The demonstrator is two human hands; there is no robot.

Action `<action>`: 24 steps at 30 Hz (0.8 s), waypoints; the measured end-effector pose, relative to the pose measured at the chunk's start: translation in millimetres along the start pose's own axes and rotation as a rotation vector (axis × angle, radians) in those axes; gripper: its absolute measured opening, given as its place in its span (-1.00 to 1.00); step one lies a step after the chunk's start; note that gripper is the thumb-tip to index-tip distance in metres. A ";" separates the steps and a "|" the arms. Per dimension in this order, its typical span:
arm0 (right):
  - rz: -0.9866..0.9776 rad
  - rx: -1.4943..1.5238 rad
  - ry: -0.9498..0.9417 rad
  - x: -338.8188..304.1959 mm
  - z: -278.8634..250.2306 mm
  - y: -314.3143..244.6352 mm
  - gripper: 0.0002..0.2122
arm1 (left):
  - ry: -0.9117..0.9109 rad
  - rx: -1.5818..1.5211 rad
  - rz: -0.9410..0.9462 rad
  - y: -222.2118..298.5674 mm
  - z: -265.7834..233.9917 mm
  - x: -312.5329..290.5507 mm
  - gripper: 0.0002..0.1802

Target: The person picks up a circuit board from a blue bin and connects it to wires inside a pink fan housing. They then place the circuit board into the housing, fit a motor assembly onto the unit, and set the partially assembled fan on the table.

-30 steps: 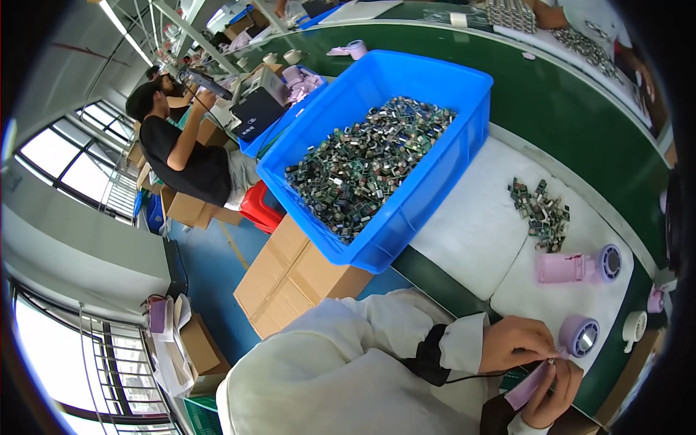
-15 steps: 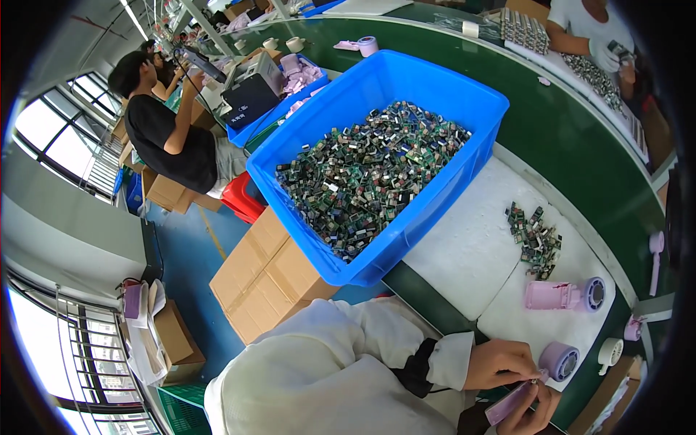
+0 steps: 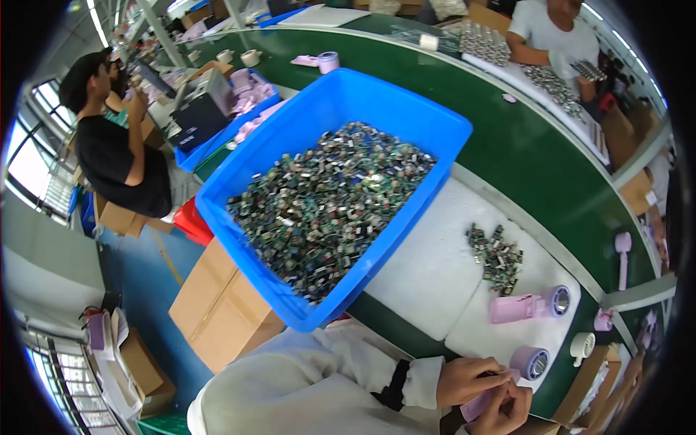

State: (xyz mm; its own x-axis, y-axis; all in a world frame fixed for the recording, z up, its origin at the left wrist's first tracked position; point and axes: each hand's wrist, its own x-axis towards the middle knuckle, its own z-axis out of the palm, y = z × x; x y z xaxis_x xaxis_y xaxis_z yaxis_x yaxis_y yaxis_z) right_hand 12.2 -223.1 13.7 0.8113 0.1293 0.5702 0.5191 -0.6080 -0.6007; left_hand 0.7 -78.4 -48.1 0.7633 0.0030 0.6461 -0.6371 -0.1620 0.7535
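Note:
My left hand (image 3: 465,381) pinches with thumb and forefinger at the neck of a lilac handheld fan (image 3: 476,405). Below it, my right hand (image 3: 506,411) is closed around the fan's handle, and its fingertips meet those of the left. The round purple fan head (image 3: 530,362) shows just beyond my fingers. What lies between the fingertips is too small to make out. On the white foam pad, a second lilac fan (image 3: 513,309) lies with its handle open. Beside it is a small pile of green circuit boards (image 3: 496,259).
A large blue bin (image 3: 290,310) full of small circuit boards stands to the left. Below it is a cardboard box (image 3: 221,301). The green conveyor (image 3: 533,174) curves behind. One co-worker (image 3: 109,145) sits at the left, another (image 3: 554,43) across the conveyor.
My view has shifted, so the bin and pad appear further left. Both hands stay on the fan with their fingertips together. The co-worker across the conveyor has moved a hand holding parts.

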 end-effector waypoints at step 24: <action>0.499 0.381 -0.301 211.6 -88.2 89.7 -0.73 | 0.045 0.562 -0.277 -17.1 -119.4 62.0 -0.38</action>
State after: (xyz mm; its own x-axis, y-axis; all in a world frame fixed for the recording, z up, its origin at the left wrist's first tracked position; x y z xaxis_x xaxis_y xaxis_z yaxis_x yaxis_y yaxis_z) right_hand 206.8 -319.3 129.9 0.9882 0.1509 0.0282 0.0788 -0.3408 -0.9368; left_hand 46.2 42.4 -6.4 0.8791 0.1583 0.4496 -0.2537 -0.6432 0.7224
